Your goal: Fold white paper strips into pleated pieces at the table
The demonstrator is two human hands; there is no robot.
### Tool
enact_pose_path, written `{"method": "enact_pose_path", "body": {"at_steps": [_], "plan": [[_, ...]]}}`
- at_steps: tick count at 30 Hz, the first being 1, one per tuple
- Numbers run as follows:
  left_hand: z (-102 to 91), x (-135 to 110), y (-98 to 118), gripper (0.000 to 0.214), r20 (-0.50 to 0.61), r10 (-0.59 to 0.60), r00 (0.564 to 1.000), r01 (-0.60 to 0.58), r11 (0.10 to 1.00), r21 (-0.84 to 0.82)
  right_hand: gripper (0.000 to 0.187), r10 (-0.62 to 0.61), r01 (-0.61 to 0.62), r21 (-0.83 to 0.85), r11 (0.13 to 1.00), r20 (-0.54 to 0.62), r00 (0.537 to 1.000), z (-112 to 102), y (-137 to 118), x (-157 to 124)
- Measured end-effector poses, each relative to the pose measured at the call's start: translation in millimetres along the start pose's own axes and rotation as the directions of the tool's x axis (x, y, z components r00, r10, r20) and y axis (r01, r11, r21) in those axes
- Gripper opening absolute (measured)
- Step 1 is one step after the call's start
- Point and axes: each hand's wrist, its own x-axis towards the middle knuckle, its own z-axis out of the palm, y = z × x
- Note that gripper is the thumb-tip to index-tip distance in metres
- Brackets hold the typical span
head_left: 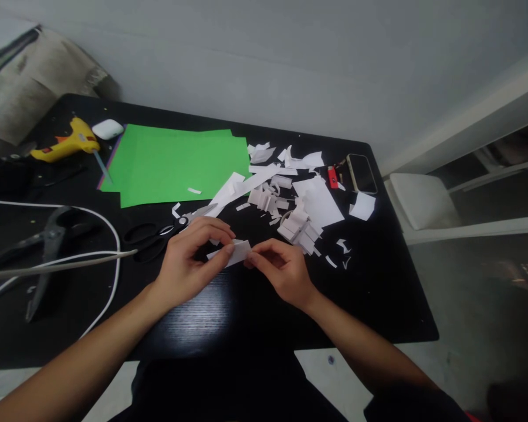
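A small white paper strip (238,252) is held between both hands, just above the black table. My left hand (196,253) pinches it from the left, thumb in front and fingers behind. At its right end, the thumb and fingertips of my right hand (284,268) close on the paper. Black-handled scissors (158,234) lie just left of my left hand, their blades partly behind it. Beyond my right hand are folded white paper pieces (295,225) and a larger white sheet (320,202), amid scattered scraps.
Green paper sheets (176,167) lie at the back. A yellow glue gun (74,142), a white case (108,129), white cable (114,234) and large dark shears (51,240) occupy the left. A red lighter (332,177) and a phone (361,174) rest near the right edge.
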Motion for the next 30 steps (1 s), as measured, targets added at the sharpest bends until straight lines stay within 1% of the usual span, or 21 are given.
{"method": "enact_pose_path", "body": {"at_steps": [4,6,8,10,12,13,15,18,21,26,28,30], "plan": [[-0.5,0.1,0.2,0.006,0.016,0.009,1.000,-0.009,1.000,0.004,0.011,-0.070,0.069,-0.098,0.993,-0.001,0.998,-1.2,-3.1,-0.4],[-1.3,0.0,-0.1,0.006,0.037,0.018,0.999,-0.019,1.000,0.015,0.008,-0.129,0.125,-0.176,0.976,-0.013,0.992,-1.4,-4.7,-0.9],[-2.1,-0.6,-1.8,0.005,0.037,0.016,0.999,-0.018,0.998,0.052,0.007,-0.217,0.201,-0.271,0.941,-0.029,0.976,-1.2,-5.8,-1.6],[-2.8,-1.6,-4.5,0.020,-0.002,0.011,1.000,-0.010,0.994,0.110,0.008,-0.326,0.292,-0.362,0.885,-0.036,0.945,-1.0,-5.9,-2.1],[-3.1,-2.6,-6.8,0.033,-0.036,-0.002,0.999,0.008,0.989,0.149,0.009,-0.435,0.382,-0.424,0.821,-0.032,0.900,-0.8,-4.8,-2.3],[-3.0,-3.0,-7.4,0.036,-0.035,-0.013,0.999,0.018,0.988,0.152,0.010,-0.482,0.423,-0.440,0.792,-0.027,0.876,-0.8,-3.9,-2.3],[-2.7,-3.6,-7.2,0.036,0.004,-0.034,0.999,0.033,0.989,0.144,0.014,-0.549,0.488,-0.444,0.751,-0.008,0.836,-0.8,-1.7,-1.9],[-2.1,-4.0,-5.1,0.034,0.058,-0.006,0.998,-0.004,0.985,0.172,0.018,-0.586,0.537,-0.423,0.730,0.017,0.810,-0.9,0.4,-1.6],[-2.5,-4.5,-5.4,0.036,0.049,0.018,0.999,-0.028,0.976,0.215,0.020,-0.607,0.557,-0.418,0.718,0.015,0.794,-1.1,-0.4,-2.2],[-5.3,-5.6,-11.7,0.055,-0.025,-0.014,1.000,0.019,0.978,0.207,0.022,-0.621,0.560,-0.426,0.710,-0.005,0.783,-2.1,-3.3,-4.0],[-6.2,-5.7,-13.0,0.061,-0.016,-0.022,1.000,0.025,0.979,0.203,0.023,-0.628,0.566,-0.427,0.705,-0.005,0.778,-2.6,-3.3,-4.2],[-6.4,-5.8,-13.2,0.071,0.026,-0.039,0.999,0.034,0.983,0.181,0.025,-0.630,0.577,-0.414,0.704,0.011,0.776,-2.9,-2.5,-4.3]]}}
